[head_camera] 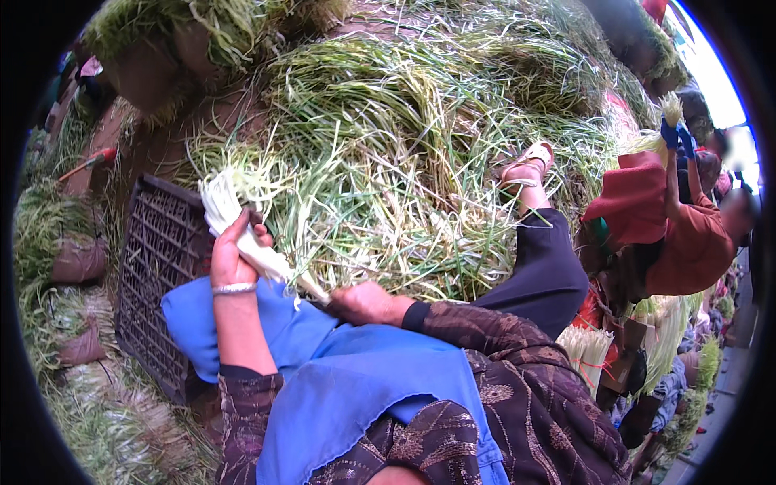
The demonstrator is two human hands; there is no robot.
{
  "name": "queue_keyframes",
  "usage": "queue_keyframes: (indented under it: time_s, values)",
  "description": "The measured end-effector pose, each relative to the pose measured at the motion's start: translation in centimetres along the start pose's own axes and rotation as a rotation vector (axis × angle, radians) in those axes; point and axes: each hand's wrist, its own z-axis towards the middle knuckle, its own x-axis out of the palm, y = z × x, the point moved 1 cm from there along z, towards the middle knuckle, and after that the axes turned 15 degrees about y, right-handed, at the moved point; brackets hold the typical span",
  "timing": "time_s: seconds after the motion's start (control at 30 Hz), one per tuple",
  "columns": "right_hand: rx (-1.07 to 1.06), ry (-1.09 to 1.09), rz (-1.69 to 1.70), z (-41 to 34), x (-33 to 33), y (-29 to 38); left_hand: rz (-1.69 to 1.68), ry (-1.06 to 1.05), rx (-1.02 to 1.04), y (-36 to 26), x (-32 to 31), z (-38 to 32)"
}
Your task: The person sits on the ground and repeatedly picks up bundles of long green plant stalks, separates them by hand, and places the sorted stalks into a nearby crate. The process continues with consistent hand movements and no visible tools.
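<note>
My left hand (233,245), with a silver bangle at its wrist, is wrapped around a bunch of pale white-green leafy-vegetable stalks (267,257). The bunch slants over my lap, its thick white end up and to the left. At its narrow lower end is my right hand (367,302), slightly blurred, with fingers closed on the thin tips. A blue apron (376,357) covers my lap beneath both hands. Just beyond lies a broad heap of loose green stalks and leaves (424,200).
A dark plastic crate (160,254) stands on edge at my left. My sandalled foot (530,163) rests on the heap. At right, a person in blue gloves (679,136) raises a bunch, near tied pale bundles (588,351). A red-and-orange-handled tool (91,162) lies far left.
</note>
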Motion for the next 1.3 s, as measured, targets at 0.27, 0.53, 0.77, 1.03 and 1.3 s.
queue_keyframes:
  time_s: [0.27,0.53,0.77,1.03,1.3]
  values:
    - [0.018,-0.864,0.839,-6.3,-10.1,-4.1,-0.212,0.058,0.064,-0.5,0.7,-1.3]
    - [0.29,-1.222,0.658,-11.3,-12.8,-12.6,-0.126,0.012,-0.006,1.6,1.9,0.6]
    - [0.277,-0.858,0.154,-7.4,-10.8,-5.8,-0.337,0.157,-0.108,2.1,1.5,1.0]
    - [0.653,-0.698,-0.099,-4.6,-9.2,-12.7,-0.332,0.131,-0.077,2.9,1.4,1.9]
    - [0.85,-0.778,0.652,-4.1,-12.3,-17.2,-0.233,0.047,-0.04,2.8,1.7,3.1]
